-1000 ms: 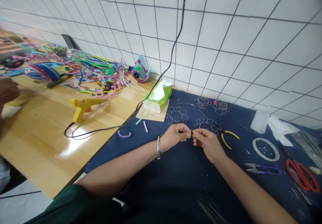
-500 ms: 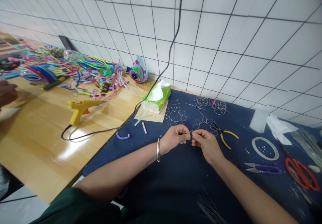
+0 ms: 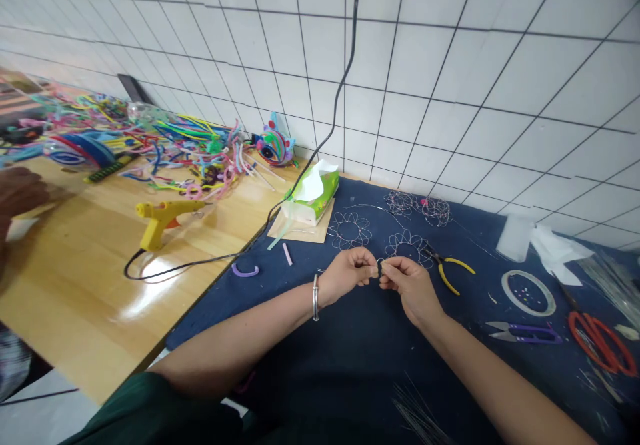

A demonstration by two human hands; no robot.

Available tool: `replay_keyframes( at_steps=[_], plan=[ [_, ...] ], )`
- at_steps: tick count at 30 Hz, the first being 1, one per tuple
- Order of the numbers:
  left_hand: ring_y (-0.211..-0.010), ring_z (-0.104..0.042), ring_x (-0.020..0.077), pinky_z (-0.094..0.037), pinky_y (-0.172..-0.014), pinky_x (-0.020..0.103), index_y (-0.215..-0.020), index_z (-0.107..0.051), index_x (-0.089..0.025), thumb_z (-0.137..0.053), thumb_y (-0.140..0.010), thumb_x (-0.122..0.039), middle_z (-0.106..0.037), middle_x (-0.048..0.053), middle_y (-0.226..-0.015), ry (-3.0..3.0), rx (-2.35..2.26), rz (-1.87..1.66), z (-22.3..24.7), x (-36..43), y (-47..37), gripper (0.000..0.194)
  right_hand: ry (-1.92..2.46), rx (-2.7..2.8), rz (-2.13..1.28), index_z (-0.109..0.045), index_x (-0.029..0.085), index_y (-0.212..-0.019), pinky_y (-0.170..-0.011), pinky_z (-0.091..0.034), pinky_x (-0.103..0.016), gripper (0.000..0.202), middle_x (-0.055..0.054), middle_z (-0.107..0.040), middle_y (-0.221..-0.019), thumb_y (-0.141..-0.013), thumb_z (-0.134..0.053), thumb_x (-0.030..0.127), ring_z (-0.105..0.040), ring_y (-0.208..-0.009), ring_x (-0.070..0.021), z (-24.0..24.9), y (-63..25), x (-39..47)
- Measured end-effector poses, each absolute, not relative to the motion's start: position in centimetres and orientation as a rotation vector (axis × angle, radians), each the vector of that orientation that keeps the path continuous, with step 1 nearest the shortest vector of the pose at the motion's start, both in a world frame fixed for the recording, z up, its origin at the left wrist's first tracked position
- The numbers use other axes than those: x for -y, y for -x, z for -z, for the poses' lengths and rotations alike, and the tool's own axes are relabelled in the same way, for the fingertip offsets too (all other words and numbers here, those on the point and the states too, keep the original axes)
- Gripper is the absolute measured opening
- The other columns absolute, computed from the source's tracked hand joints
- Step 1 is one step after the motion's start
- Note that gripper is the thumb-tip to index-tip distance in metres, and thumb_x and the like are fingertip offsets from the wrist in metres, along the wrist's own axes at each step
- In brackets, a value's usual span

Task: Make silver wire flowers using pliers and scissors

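Observation:
My left hand (image 3: 350,268) and my right hand (image 3: 406,282) meet over the dark blue cloth (image 3: 345,352), fingertips pinched close together. Between them is a tiny dark piece with a thin loop of wire at its top, too small to name. Both hands seem to grip it. Just beyond my fingers lie two flower-shaped wire pieces, one at the left (image 3: 349,230) and one at the right (image 3: 404,248). Yellow-handled pliers (image 3: 453,270) rest to the right of my right hand, their tips by the right wire flower.
A yellow glue gun (image 3: 163,222) and colourful pipe cleaners (image 3: 200,138) lie on the wooden table (image 3: 90,252). Another person's hand (image 3: 20,192) is at the far left. A tissue pack (image 3: 317,195) stands ahead; purple snips (image 3: 530,333), red-handled scissors (image 3: 597,342) and a white ring (image 3: 527,293) lie right.
The other person's hand at the far left has moved slightly right. My hands have barely moved, and a little more of the dark piece shows between my fingers.

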State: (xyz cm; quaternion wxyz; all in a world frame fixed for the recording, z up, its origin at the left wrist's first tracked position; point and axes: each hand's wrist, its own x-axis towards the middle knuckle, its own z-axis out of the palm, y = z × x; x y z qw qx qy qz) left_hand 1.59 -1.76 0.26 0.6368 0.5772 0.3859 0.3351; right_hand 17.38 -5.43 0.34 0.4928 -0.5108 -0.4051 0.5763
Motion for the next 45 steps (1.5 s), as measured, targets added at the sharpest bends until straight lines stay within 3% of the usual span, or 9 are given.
replay_keyframes(
  at_steps=[16,20,23,26,29,39,45],
  plan=[
    [-0.055,-0.049,0.0066,-0.042,-0.056,0.020,-0.077,-0.056,-0.014,-0.058,-0.072,-0.022,-0.054,-0.002,-0.064,-1.568,-0.859,-0.676,-1.3,-0.3,0.5,0.010,1.330,1.158,-1.340,-0.064,0.019,-0.090,-0.064,-0.048,-0.032,0.027,-0.003,-0.062,-0.074,-0.072,-0.059,0.038,-0.057,-0.066,-0.0150,-0.6,-17.5,5.3],
    [-0.055,-0.049,0.0072,-0.041,-0.055,0.019,-0.076,-0.057,-0.014,-0.056,-0.072,-0.019,-0.053,-0.002,-0.063,-1.710,-0.905,-0.649,-2.2,-2.5,2.9,0.007,1.403,1.692,-1.031,-0.066,0.024,-0.083,-0.072,-0.044,-0.032,0.016,-0.002,-0.062,-0.081,-0.075,-0.056,0.031,-0.056,-0.076,-0.0162,-0.7,-16.7,5.0],
    [-0.055,-0.050,0.0076,-0.042,-0.056,0.020,-0.075,-0.057,-0.013,-0.055,-0.071,-0.017,-0.054,-0.001,-0.063,-1.765,-0.892,-0.587,-2.6,-3.5,4.2,0.006,1.396,2.118,-0.644,-0.064,0.025,-0.091,-0.077,-0.041,-0.032,0.017,-0.002,-0.060,-0.086,-0.079,-0.052,0.028,-0.054,-0.085,-0.0163,-0.4,-15.4,4.7],
    [-0.055,-0.051,0.0080,-0.042,-0.056,0.020,-0.074,-0.057,-0.013,-0.054,-0.071,-0.016,-0.055,-0.001,-0.064,-1.797,-0.888,-0.557,-2.6,-3.8,4.9,0.006,1.364,2.335,-0.390,-0.060,0.023,-0.098,-0.078,-0.040,-0.032,0.021,-0.004,-0.057,-0.090,-0.078,-0.056,0.029,-0.051,-0.089,-0.0179,0.0,-14.3,4.2],
    [-0.053,-0.051,0.0083,-0.041,-0.053,0.019,-0.073,-0.058,-0.015,-0.054,-0.069,-0.016,-0.056,-0.001,-0.063,-1.840,-0.918,-0.507,-2.2,-4.0,5.1,0.006,1.313,2.470,-0.231,-0.059,0.021,-0.091,-0.074,-0.039,-0.030,0.013,-0.005,-0.054,-0.086,-0.081,-0.053,0.026,-0.049,-0.085,-0.0177,0.1,-13.7,4.1],
    [-0.049,-0.051,0.0094,-0.034,-0.049,0.018,-0.070,-0.062,-0.018,-0.055,-0.066,-0.014,-0.057,-0.003,-0.055,-2.023,-0.932,-0.394,-1.1,-3.9,4.7,0.009,1.240,2.660,-0.059,-0.053,0.016,-0.075,-0.067,-0.035,-0.030,0.017,-0.006,-0.050,-0.075,-0.085,-0.040,0.014,-0.044,-0.074,-0.0169,-0.2,-14.4,5.1],
    [-0.059,-0.052,0.0117,-0.034,-0.058,0.020,-0.066,-0.064,-0.019,-0.056,-0.065,-0.013,-0.060,-0.001,-0.064,-2.232,-0.945,-0.429,-0.9,-3.9,4.5,0.011,1.178,2.728,0.004,-0.052,0.015,-0.076,-0.065,-0.033,-0.030,0.021,-0.007,-0.050,-0.076,-0.085,-0.035,0.010,-0.042,-0.073,-0.0178,0.0,-14.3,5.1]
  ],
)
